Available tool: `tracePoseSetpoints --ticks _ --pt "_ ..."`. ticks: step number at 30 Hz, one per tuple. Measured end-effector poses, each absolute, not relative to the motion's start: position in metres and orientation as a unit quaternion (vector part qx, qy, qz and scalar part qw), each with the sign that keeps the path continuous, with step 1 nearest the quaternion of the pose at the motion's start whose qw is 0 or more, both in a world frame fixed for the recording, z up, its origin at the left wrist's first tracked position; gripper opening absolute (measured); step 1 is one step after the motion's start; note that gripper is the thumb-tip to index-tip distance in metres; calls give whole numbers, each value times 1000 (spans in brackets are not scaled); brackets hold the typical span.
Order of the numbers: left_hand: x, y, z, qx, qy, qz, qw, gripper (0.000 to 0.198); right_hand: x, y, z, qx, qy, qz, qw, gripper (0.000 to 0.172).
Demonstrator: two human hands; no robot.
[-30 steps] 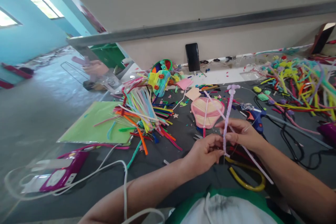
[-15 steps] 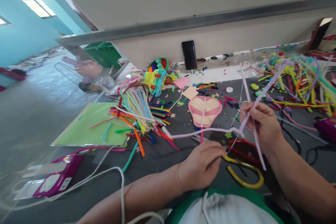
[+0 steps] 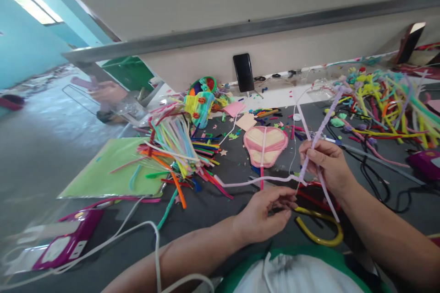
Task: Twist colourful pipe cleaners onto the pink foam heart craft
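While our right grip (image 3: 328, 162) is pinched together on two crossing lilac stems, one twisted stem (image 3: 323, 126) and one plain stem (image 3: 326, 193), our left grip (image 3: 268, 213) sits curled just below the twisted one's lower end; whether it closes on the thin wire (image 3: 297, 187) there, we cannot tell. A third stem (image 3: 256, 182) runs left from near that end. On our table (image 3: 209, 208) lie one yellow handle (image 3: 318, 239) and one pink panel (image 3: 271, 144); beyond leans one phone (image 3: 243, 72).

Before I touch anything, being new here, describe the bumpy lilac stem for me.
Over the dark tabletop, find the wearer's right hand. It grips two crossing lilac pieces. The stem is the thicker, bumpy one leaning right towards its top; its neighbour, a smooth strip, leans left.
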State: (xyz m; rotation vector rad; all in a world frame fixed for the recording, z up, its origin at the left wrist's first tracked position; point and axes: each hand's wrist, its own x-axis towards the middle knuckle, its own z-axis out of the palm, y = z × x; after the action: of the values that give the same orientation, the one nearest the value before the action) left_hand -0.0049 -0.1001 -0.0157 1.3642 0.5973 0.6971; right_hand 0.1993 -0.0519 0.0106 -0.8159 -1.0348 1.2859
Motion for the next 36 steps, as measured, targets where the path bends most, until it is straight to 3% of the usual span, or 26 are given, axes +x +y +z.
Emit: tracePoseSetpoints --ticks 3,7,14,25,36 --pt "-1 -101 -18 486 243 289 788 46 194 -54 9 -356 -453 567 589 14" --pt "0 -101 -12 431 238 246 835 44 190 -56 4 -335 -465 591 568 14" --pt "3 -96 -8 355 237 286 858 38 187 -59 2 -324 -475 588 569 15" --pt "7 -103 -6 292 355 351 816 26 181 -66 -2 -316 -554 545 544 11" --pt "4 -101 -8 305 347 358 811 22 191 -65 6 -328 -646 501 474 32"
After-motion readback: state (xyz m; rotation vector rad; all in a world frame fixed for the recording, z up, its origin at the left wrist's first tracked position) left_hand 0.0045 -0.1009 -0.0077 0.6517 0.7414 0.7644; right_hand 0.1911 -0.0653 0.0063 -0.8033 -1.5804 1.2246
